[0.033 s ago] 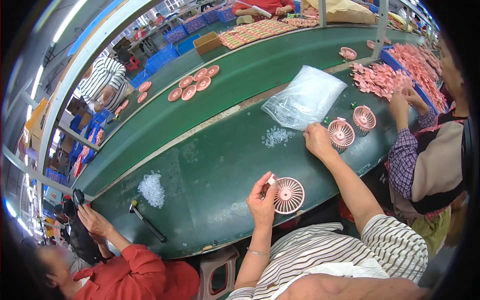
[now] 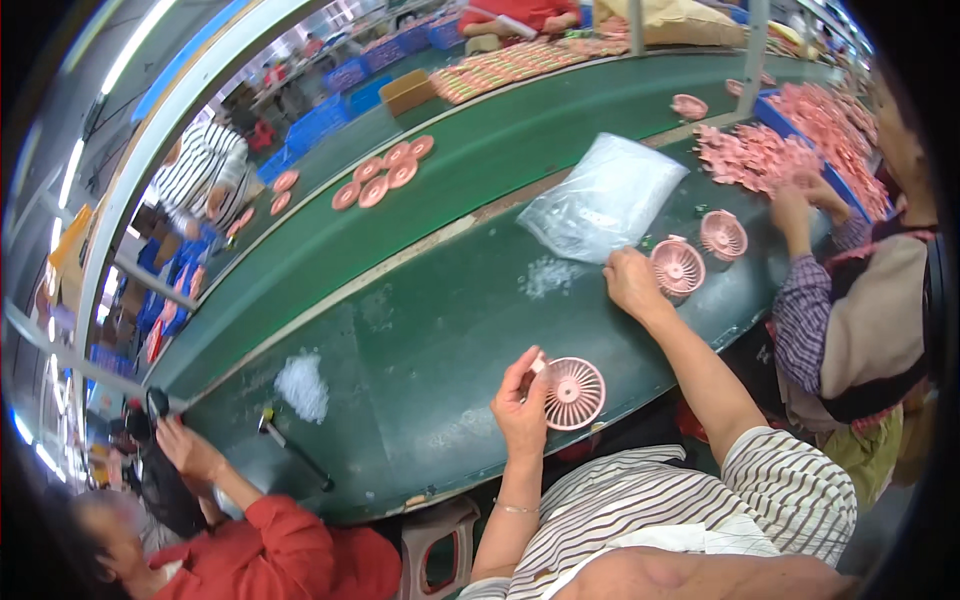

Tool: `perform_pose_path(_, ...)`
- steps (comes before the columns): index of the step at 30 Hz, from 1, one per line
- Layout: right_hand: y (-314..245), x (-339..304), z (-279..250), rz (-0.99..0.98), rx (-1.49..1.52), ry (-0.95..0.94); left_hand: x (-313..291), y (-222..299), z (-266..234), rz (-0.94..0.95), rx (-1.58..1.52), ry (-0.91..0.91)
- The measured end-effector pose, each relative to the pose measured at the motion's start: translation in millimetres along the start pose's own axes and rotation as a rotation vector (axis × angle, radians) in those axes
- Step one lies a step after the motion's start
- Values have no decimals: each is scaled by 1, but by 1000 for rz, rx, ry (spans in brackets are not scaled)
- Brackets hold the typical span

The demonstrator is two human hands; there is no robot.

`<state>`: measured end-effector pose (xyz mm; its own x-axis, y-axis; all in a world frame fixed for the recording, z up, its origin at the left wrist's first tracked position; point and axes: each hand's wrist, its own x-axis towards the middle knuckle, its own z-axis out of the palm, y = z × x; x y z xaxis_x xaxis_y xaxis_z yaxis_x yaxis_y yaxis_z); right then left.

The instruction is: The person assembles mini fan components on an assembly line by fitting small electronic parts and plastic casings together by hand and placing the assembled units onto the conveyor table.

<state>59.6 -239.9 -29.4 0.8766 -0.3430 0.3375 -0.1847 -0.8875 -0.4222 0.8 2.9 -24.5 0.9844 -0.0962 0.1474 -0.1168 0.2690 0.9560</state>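
Note:
A round pink fan cage (image 2: 575, 393) with radial slats is near the front edge of the green work surface. My left hand (image 2: 520, 412) pinches a pale tab at its upper left edge. Farther right and forward, my right hand (image 2: 632, 284) has its fingers bent together by the lower corner of a clear plastic bag (image 2: 612, 190); whatever its fingertips hold is hidden. A second pink fan cage (image 2: 678, 267) stands just right of that hand, and a third pink cage (image 2: 723, 235) stands beyond it. Small clear rings (image 2: 549, 277) lie scattered to its left.
Another heap of clear rings (image 2: 302, 386) and a black-handled hammer (image 2: 295, 450) lie at left, near a co-worker in red (image 2: 290, 545). Pink discs (image 2: 372, 190) sit on the far green belt. At right, a co-worker's hands (image 2: 795, 205) reach into pink parts (image 2: 745, 158).
The view has shifted slightly, with a little blur. Both my hands keep their places and grips.

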Motion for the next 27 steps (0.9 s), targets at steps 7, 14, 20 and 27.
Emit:
perform_pose_path(7, -5, -13, -2, -38, 152, 53, -8, -1, 3, -13, 18, 12)
perform_pose_path(14, -31, -25, -13, 340, 1100, -232, -3, -1, 18, 101, 121, 53)
perform_pose_path(20, -57, -53, -20, 362, 1352, -513, -2, 1, 20, 144, 293, 65)
perform_pose_path(27, -73, -68, -18, 416, 1461, -562, -3, -2, 12, 299, 378, 39)
